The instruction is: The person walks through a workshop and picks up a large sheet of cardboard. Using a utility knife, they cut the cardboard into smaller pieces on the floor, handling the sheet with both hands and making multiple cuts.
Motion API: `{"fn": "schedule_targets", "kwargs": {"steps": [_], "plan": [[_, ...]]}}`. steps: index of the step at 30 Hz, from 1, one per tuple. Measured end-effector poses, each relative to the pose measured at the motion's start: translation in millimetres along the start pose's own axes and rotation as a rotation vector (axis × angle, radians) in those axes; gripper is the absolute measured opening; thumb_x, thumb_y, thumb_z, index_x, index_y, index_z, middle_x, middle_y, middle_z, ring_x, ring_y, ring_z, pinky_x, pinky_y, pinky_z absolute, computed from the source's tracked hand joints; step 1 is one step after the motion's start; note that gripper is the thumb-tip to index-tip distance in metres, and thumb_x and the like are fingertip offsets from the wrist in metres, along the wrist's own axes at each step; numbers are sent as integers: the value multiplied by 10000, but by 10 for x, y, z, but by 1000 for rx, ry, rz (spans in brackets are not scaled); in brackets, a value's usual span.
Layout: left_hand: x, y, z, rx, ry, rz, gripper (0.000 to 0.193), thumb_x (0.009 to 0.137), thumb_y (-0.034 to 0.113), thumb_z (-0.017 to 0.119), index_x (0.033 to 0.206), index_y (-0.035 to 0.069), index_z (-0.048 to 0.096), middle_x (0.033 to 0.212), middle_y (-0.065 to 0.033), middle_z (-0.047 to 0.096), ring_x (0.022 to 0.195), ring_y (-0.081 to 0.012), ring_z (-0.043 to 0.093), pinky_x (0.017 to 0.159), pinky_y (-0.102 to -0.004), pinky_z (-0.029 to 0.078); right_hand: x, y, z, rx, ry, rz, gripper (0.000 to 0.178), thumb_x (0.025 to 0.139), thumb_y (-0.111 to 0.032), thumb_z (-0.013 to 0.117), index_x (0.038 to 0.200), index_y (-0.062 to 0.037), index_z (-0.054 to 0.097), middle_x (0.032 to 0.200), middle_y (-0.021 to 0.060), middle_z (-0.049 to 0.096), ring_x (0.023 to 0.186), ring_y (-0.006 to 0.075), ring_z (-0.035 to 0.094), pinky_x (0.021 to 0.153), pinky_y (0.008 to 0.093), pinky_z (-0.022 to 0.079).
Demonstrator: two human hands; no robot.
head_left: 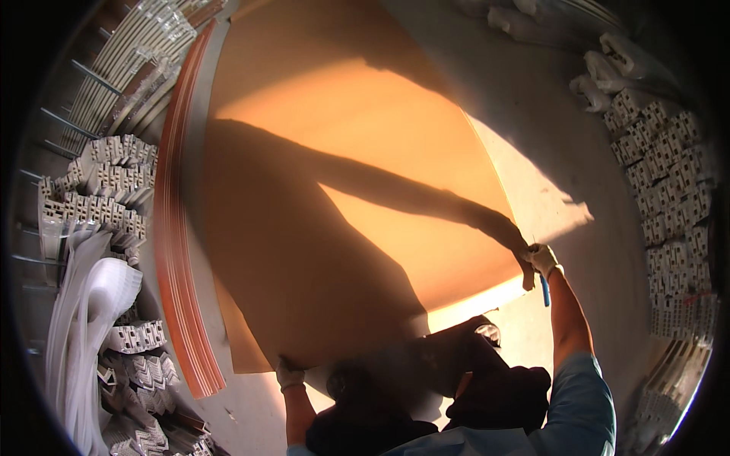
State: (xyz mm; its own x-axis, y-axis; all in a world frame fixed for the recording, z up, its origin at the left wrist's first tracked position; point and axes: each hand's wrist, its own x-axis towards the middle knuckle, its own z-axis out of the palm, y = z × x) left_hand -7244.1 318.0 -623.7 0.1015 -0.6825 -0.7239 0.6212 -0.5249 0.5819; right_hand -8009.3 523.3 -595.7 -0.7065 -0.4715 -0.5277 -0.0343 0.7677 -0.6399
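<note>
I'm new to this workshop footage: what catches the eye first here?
A big orange-brown board fills the middle, crossed by the person's dark shadow. The left hand grips its bottom edge and the right hand its right edge, both gloved. Stacks of white profiles line the right side.

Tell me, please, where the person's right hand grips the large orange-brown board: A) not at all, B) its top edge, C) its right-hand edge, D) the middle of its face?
C: the gloved right hand closes on the right-hand edge of the orange-brown board, while the left hand holds its lower edge.
</note>
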Motion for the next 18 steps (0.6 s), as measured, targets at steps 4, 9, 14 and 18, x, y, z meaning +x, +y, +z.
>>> {"fn": "schedule_targets", "kwargs": {"steps": [4,9,14,18], "plan": [[195,-33,-43,0,138,-4,439,964,314,426,1313,51,462,1361,-105,459,1253,-291,413,1085,-478,282,8,-2,73,8,82,95,153,741,-175,764,771,-76,651,628,-14,574,519,92,497,470,289,421],[378,162,127,124,-27,-34,448,954,291,455,1312,21,458,1353,-115,458,1245,-300,416,1077,-485,294,94,-168,104,62,69,-110,163,729,-176,755,785,-55,662,629,20,591,531,110,525,495,296,443],[309,160,197,37,44,-43,441,944,257,491,1315,24,453,1334,-125,466,1237,-304,420,1054,-481,331,69,-167,214,72,196,53,153,741,-165,751,766,-65,638,609,-15,549,471,96,456,433,282,392],[200,78,180,162,54,101,438,937,250,509,1308,23,460,1331,-125,467,1235,-305,420,1047,-503,333,216,58,141,-34,183,102,158,703,-140,773,753,-76,637,625,6,576,507,110,507,469,303,449]]}}
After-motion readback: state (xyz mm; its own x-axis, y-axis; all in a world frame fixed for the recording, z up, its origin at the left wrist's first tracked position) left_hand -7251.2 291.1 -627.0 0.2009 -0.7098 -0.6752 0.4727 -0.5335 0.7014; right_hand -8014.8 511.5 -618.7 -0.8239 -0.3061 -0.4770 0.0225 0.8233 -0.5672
